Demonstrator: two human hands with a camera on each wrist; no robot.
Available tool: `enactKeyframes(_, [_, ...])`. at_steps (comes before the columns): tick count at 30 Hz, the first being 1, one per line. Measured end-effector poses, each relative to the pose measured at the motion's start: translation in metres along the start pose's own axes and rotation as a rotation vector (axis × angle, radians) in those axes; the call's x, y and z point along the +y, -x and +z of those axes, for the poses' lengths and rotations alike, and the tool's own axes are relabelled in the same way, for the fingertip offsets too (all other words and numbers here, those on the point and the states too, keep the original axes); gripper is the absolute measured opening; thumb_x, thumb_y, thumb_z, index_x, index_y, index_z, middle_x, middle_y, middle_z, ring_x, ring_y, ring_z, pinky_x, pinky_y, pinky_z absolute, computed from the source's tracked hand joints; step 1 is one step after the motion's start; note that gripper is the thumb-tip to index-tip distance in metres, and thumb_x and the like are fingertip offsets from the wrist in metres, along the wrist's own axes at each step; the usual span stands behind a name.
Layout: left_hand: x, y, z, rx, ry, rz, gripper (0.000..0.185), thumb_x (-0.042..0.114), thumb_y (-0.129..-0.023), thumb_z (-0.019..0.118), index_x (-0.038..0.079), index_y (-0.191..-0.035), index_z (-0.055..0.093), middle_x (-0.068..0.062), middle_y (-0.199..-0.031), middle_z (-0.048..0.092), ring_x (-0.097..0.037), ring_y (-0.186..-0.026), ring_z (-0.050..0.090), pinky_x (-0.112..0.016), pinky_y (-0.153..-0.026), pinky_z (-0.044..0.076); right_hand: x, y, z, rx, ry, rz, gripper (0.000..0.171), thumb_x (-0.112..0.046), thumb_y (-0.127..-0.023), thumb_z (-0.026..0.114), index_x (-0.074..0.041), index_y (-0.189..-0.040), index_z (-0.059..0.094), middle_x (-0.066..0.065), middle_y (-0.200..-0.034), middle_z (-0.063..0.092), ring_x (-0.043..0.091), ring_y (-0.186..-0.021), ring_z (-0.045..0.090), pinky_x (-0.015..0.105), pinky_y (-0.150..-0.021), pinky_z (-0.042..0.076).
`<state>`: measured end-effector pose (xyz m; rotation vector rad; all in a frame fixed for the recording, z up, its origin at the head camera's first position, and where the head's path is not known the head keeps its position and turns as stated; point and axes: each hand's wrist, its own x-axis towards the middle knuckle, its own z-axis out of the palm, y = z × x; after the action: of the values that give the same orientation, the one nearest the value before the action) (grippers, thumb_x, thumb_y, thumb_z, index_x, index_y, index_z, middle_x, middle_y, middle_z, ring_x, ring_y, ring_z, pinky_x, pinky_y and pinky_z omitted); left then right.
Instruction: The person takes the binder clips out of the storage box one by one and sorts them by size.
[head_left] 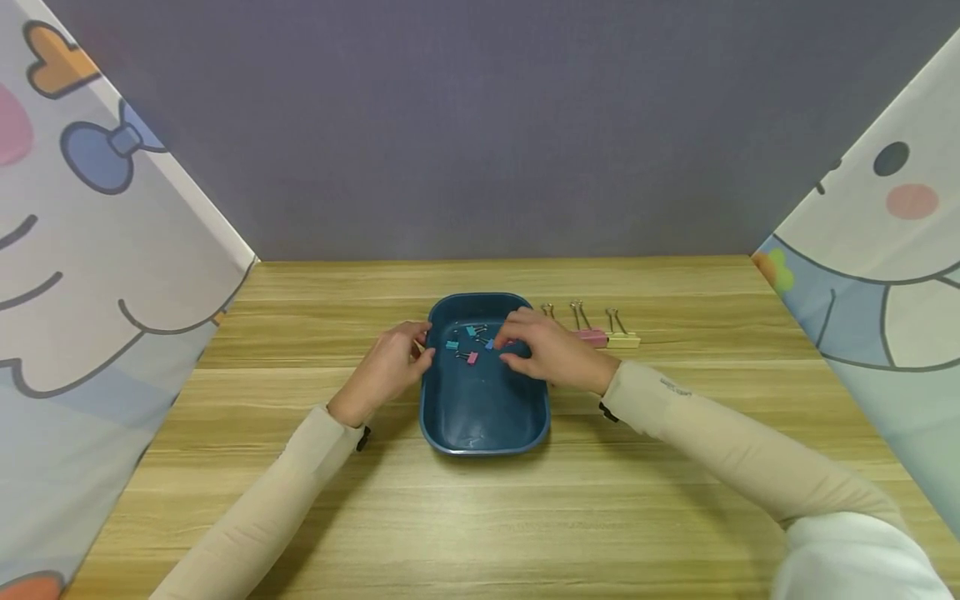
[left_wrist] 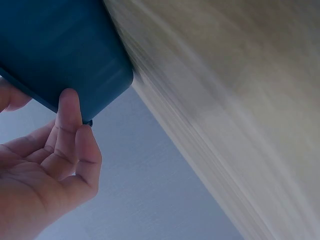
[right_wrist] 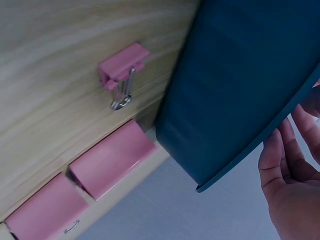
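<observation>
A dark blue tray (head_left: 483,417) is set on the wooden counter (head_left: 480,517), and every place below is given from that tray. Several small binder clips (head_left: 471,357) in teal, pink and blue are scattered in its far half. The left hand (head_left: 386,367) is held against the tray's left rim, its fingers (left_wrist: 70,127) laid relaxed on the outer wall, so the tray appears to be steadied rather than gripped. The right hand (head_left: 551,350) is reached over the right rim into the far half, fingertips drawn together beside the clips; whether a clip is already pinched cannot be told. Just beyond the tray's right side, larger clips (head_left: 592,336) are lined up on the counter, pink ones and a pale yellow one (head_left: 622,339). The picking of a small clip from the tray seems to be in hand. A firm pinch and a clean lift over the rim would be called for next.
</observation>
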<state>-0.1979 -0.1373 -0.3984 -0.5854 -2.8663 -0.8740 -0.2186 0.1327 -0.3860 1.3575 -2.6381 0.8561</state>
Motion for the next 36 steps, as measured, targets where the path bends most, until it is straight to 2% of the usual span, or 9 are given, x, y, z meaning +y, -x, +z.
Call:
enactKeyframes(8, [-0.001,0.000,0.001,-0.002,-0.001,0.001,0.041,0.005,-0.085,0.066,-0.010,-0.122,0.055,-0.011,-0.093,0.059,-0.018,-0.074,0.061,-0.026,-0.057,0.051,0.000,-0.009,0.004,-0.001,0.019,0.014,0.015,-0.012,-0.085,0.070,-0.013,-0.099,0.068,0.002,-0.098,0.061,0.020,-0.090,0.054,0.031,-0.076,0.046])
enactKeyframes(16, [0.000,0.000,0.000,-0.009,-0.002,-0.007,0.040,0.006,-0.086,0.066,-0.009,-0.122,0.056,-0.011,-0.093,0.059,-0.018,-0.075,0.061,-0.026,-0.059,0.051,-0.006,-0.018,0.007,0.011,0.051,0.064,0.013,-0.014,-0.086,0.069,-0.015,-0.099,0.067,-0.001,-0.097,0.059,0.015,-0.088,0.050,0.027,-0.073,0.047])
enactKeyframes(20, [0.000,0.000,0.000,-0.014,0.003,-0.004,0.040,0.006,-0.086,0.065,-0.009,-0.122,0.056,-0.011,-0.094,0.059,-0.018,-0.075,0.061,-0.026,-0.059,0.051,-0.007,-0.022,0.009,0.004,0.036,0.061,0.013,-0.014,-0.086,0.069,-0.014,-0.099,0.067,0.003,-0.099,0.061,0.013,-0.087,0.048,0.029,-0.073,0.046])
enactKeyframes(25, [-0.001,0.001,-0.001,-0.014,-0.001,0.004,0.040,0.006,-0.087,0.065,-0.009,-0.122,0.056,-0.010,-0.094,0.059,-0.017,-0.075,0.061,-0.025,-0.058,0.051,-0.004,-0.028,0.013,-0.004,0.048,0.057,0.015,-0.014,-0.085,0.070,-0.012,-0.100,0.068,0.001,-0.098,0.060,0.015,-0.088,0.050,0.031,-0.075,0.046])
enactKeyframes(29, [-0.002,0.000,-0.001,-0.013,0.001,0.005,0.040,0.007,-0.087,0.065,-0.008,-0.122,0.056,-0.010,-0.094,0.060,-0.016,-0.074,0.060,-0.025,-0.058,0.051,-0.001,-0.033,0.016,-0.027,0.043,0.083,0.018,-0.014,-0.085,0.071,-0.009,-0.101,0.068,-0.002,-0.097,0.059,0.017,-0.089,0.051,0.031,-0.075,0.047])
enactKeyframes(36, [-0.003,0.000,-0.001,-0.008,0.007,0.016,0.040,0.006,-0.087,0.065,-0.009,-0.122,0.055,-0.011,-0.094,0.060,-0.017,-0.074,0.061,-0.025,-0.058,0.051,0.002,-0.040,0.019,-0.087,0.024,0.160,0.021,-0.015,-0.085,0.070,-0.008,-0.104,0.068,0.002,-0.101,0.060,0.018,-0.092,0.051,0.033,-0.079,0.047])
